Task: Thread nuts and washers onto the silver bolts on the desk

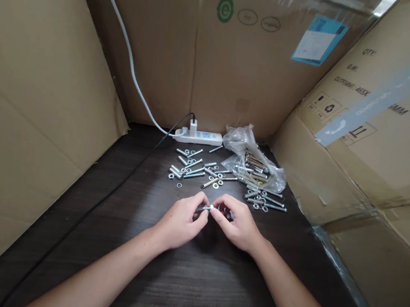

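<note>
The left hand (182, 220), at the centre of the frame, pinches a small metal bolt (206, 208) between thumb and fingers, holding it roughly level. The right hand (237, 224) meets it just right of centre, thumb and fingertips closed on the bolt's right end; its other fingers are curled, and whether they hold anything cannot be told. Both hands are above a dark wood-grain table (180, 290).

Just beyond them, above the centre of the frame, loose bolts (194, 174) lie scattered among nuts and washers. To the right of these, a crumpled clear plastic bag (237, 137) holds more bolts, and another cluster of hardware (270, 205) lies below it. Behind, a white power strip (210, 139) carries a white plug (193, 127). A black cable (122, 183) runs from the plug to the lower left, while a white cable (128, 47) rises to the upper left. Cardboard walls (218, 75) stand left, right and behind.
</note>
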A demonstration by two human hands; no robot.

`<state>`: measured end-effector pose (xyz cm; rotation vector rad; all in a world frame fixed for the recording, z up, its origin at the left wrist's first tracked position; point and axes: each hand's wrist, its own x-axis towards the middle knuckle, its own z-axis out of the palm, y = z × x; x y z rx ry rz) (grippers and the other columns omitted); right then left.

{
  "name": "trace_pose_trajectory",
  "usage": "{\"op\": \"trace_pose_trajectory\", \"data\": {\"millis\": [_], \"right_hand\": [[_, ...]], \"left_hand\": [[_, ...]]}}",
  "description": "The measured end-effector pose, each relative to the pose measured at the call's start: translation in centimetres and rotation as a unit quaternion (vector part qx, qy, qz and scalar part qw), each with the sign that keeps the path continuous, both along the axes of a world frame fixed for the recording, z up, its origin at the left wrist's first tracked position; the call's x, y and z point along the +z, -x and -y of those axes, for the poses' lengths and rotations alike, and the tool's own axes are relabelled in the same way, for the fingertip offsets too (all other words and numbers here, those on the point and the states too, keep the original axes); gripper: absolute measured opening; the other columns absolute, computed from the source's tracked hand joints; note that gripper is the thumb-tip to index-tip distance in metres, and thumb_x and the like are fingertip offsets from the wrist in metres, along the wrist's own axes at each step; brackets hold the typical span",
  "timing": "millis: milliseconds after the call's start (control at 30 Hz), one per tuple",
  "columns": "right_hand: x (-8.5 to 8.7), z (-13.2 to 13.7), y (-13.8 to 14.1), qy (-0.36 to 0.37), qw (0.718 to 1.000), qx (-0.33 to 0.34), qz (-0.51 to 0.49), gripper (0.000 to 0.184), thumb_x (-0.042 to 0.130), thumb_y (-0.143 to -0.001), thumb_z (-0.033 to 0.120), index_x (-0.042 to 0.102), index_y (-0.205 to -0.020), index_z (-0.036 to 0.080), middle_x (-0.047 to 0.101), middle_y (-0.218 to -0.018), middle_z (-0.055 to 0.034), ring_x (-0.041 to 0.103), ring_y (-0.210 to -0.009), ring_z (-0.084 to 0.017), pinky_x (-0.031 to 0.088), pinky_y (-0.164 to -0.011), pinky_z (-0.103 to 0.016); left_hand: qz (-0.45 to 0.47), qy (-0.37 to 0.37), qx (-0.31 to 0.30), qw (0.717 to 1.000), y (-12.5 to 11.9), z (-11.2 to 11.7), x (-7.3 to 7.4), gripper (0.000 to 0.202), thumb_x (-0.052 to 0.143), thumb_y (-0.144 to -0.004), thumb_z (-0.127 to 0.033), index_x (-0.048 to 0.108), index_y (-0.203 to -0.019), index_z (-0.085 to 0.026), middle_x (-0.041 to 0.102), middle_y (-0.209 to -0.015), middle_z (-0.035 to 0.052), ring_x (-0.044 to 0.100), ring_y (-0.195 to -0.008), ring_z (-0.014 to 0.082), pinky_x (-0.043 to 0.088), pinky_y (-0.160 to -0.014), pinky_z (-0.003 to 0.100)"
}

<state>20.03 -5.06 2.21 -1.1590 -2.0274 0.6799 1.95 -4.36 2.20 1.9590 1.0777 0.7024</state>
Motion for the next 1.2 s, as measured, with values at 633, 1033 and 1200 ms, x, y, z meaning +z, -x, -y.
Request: {"op": "trace_pose_trajectory", "data": {"millis": [633, 1033, 1200], "right_hand": [[0.33, 0.48, 0.15, -0.034, 0.999, 0.039, -0.01, 0.02, 0.059, -0.079, 0.017, 0.058, -0.1, 0.02, 0.057, -0.083, -0.0015, 0.051, -0.066, -0.013, 0.042, -0.06, -0.026], [0.52, 0.67, 0.33, -0.056, 0.998, 0.039, -0.012, 0.014, 0.056, -0.085, 0.024, 0.057, -0.099, 0.02, 0.059, -0.082, -0.0032, 0.052, -0.066, -0.013, 0.044, -0.062, -0.026], [0.49, 0.76, 0.41, -0.058, 0.997, 0.043, -0.016, 0.018, 0.055, -0.085, 0.02, 0.056, -0.103, 0.02, 0.059, -0.085, -0.0039, 0.051, -0.066, -0.013, 0.045, -0.063, -0.026]], "left_hand": [[0.033, -0.002, -0.035, 0.999, 0.4, -0.43, -0.1, 0.021, 0.036, -0.088, -0.022, 0.047, -0.072, -0.016, 0.05, -0.065, -0.0036, 0.046, -0.063, 0.0109, 0.032, -0.06, 0.023], [0.051, 0.011, -0.056, 0.997, 0.35, -0.45, 0.03, 0.031, 0.031, -0.091, -0.023, 0.056, -0.075, -0.014, 0.055, -0.069, -0.0004, 0.049, -0.065, 0.013, 0.035, -0.063, 0.023], [0.057, 0.013, -0.059, 0.997, 0.42, -0.51, 0.13, 0.032, 0.03, -0.091, -0.022, 0.06, -0.081, -0.015, 0.057, -0.07, -0.0005, 0.049, -0.065, 0.0129, 0.035, -0.064, 0.023]]}}
